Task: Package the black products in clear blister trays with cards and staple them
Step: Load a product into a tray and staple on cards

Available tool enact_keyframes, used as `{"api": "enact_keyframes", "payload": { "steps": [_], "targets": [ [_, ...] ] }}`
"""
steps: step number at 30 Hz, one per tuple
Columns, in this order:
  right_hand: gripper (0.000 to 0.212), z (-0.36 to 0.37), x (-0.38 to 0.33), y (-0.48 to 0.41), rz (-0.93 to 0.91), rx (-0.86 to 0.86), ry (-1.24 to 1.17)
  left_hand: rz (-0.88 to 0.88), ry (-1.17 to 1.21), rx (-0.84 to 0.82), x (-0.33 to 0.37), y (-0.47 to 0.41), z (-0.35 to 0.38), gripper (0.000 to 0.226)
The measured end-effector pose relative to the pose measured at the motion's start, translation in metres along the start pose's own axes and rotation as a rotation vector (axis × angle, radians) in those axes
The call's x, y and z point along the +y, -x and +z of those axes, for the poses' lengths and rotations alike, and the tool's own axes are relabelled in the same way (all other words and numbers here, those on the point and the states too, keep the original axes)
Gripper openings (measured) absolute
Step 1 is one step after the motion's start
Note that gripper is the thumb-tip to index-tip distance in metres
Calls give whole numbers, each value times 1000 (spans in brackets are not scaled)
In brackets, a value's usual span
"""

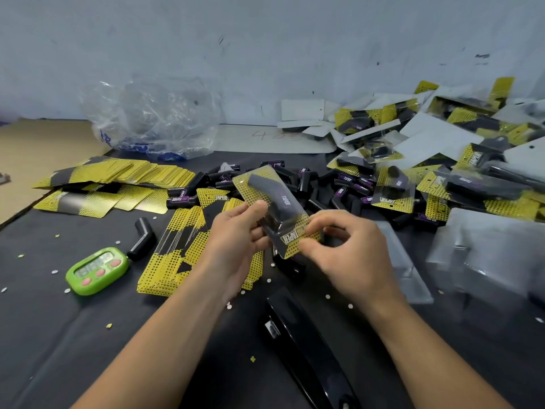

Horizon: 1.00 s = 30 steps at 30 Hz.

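- One blister pack [274, 208] is held in the air just beyond the stapler [306, 349], with a black product and a yellow card already inside its clear tray
- The left hand [236, 234] grips the pack's side, thumb curled over the front and fingers behind; the right hand [351, 258] pinches its lower corner between thumb and forefinger
- I cannot tell whether this pack has a staple yet; the stapler lies untouched, so stapling looks like the step left for it
- Beyond and to the right of the stapler, a big heap of finished packs [442, 149] suggests much is done
- Straight beyond the stapler many loose black products [324, 184] wait, with a card stack [177, 255] to its left and empty trays [486, 255] to its right, so plenty is left
- A green timer [97, 270] lies well to the stapler's left
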State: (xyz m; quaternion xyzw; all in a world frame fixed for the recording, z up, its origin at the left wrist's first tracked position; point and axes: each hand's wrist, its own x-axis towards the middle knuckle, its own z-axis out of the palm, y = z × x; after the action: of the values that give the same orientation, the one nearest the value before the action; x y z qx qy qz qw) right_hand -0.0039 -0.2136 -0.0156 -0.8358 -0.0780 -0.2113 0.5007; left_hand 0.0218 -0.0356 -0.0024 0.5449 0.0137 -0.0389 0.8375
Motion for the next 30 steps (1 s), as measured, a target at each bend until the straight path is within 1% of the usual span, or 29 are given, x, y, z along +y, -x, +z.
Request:
{"api": "enact_keyframes", "payload": {
  "steps": [1,2,4,5,7,10,11,12,13,15,16,17,19,21,23,25,27,28,30],
  "targets": [
    [18,0,0,-1,97,44,-86,-6,12,-9,0,0,0,23],
    [21,0,0,-2,181,53,-184,-17,21,-21,0,0,0,22],
    [30,3,1,-3,305,-13,-400,-31,26,-37,-1,-1,0,18],
    [34,4,3,-3,339,-46,-462,-36,16,-39,-1,-1,-1,15],
    [40,6,4,-2,347,-69,-466,-34,-13,-36,-2,-2,-1,14],
    [43,7,5,-3,329,-75,-446,-17,-33,-15,-4,-1,0,32],
    [42,7,5,-3,336,-87,-443,-5,-47,0,-4,-1,0,28],
    [40,7,5,-3,350,-99,-433,13,-66,17,-5,-1,1,20],
    [34,6,5,-4,367,-107,-404,35,-82,40,-5,-1,1,13],
    [18,4,5,-5,388,-151,-310,111,-124,105,-5,-2,2,10],
    [20,2,5,-6,398,-209,-294,168,-175,145,-4,-4,1,11],
    [28,-1,3,-5,407,-299,-314,225,-228,186,-4,-5,0,11],
    [43,-5,-3,-2,397,-530,-412,311,-286,269,-3,-5,-2,8],
    [51,-10,-12,2,349,-776,-480,342,-309,356,-3,-5,-3,5],
    [54,-13,-21,7,282,-962,-418,330,-337,416,-2,-6,-3,13],
    [51,-14,-27,11,243,-1065,-235,318,-330,429,-1,-5,-4,15],
    [49,-16,-31,13,260,-1122,-86,312,-321,429,1,-5,-3,14],
    [48,-18,-31,12,281,-1132,-59,305,-333,431,1,-4,-3,16],
    [45,-23,-30,10,308,-1120,-84,301,-349,435,1,-4,-2,18]
  ]
}}
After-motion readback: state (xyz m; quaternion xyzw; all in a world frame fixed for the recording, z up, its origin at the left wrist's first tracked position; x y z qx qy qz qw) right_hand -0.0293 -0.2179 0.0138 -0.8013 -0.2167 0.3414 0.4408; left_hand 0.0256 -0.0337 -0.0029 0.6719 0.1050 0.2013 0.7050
